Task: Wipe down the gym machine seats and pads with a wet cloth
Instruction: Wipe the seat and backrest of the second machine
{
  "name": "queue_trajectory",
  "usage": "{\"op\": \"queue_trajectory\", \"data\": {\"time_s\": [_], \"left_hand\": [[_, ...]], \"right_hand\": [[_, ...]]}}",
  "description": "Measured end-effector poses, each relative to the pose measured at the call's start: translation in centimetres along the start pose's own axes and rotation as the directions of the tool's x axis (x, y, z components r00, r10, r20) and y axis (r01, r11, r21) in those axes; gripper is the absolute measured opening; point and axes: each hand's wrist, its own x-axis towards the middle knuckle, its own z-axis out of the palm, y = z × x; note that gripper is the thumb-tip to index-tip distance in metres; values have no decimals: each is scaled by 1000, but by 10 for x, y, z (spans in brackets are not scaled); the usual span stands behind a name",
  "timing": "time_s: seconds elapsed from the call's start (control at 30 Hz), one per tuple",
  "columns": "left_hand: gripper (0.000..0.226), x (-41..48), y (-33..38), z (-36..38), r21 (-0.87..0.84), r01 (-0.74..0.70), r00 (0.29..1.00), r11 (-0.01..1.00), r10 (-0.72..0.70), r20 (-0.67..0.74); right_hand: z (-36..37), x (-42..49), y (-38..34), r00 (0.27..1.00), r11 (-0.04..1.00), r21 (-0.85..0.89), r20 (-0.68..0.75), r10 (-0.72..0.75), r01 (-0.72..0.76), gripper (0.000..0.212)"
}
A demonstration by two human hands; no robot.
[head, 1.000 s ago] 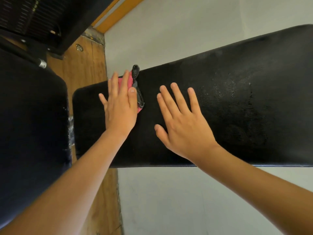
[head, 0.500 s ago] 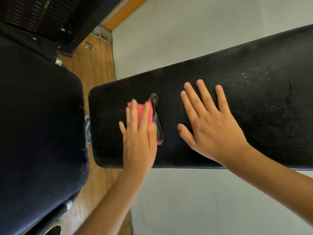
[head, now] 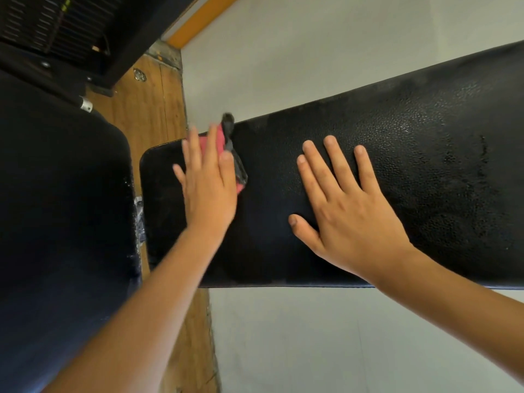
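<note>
Mid-wipe: left hand [head: 209, 191] pressed the pink black-edged cloth [head: 224, 140] flat at the far edge of the long black textured vinyl pad [head: 411, 165], grip open, not clutching, right hand [head: 351, 214] splayed empty mid-pad, bracing; next stroke likely needed steady pressure back toward the near edge.

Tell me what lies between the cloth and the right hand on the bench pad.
Only bare black bench pad, as the head view shows: nothing sits between the cloth under the left hand and the flat right hand.
</note>
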Motion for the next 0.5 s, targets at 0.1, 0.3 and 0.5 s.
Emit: {"op": "queue_trajectory", "data": {"time_s": [0.1,0.3,0.5], "left_hand": [[52,46,-10,-11,26,-3,1000,1000,3,14],[52,16,-33,-15,5,-109,993,994,109,39],[59,-123,-77,-3,10,-184,978,983,182,102]], "right_hand": [[0,2,0,1000,1000,4,2,-8,8,84],[-1,-1,0,1000,1000,8,-10,-9,9,84],[-1,0,-2,1000,1000,4,-14,-4,4,84]]}}
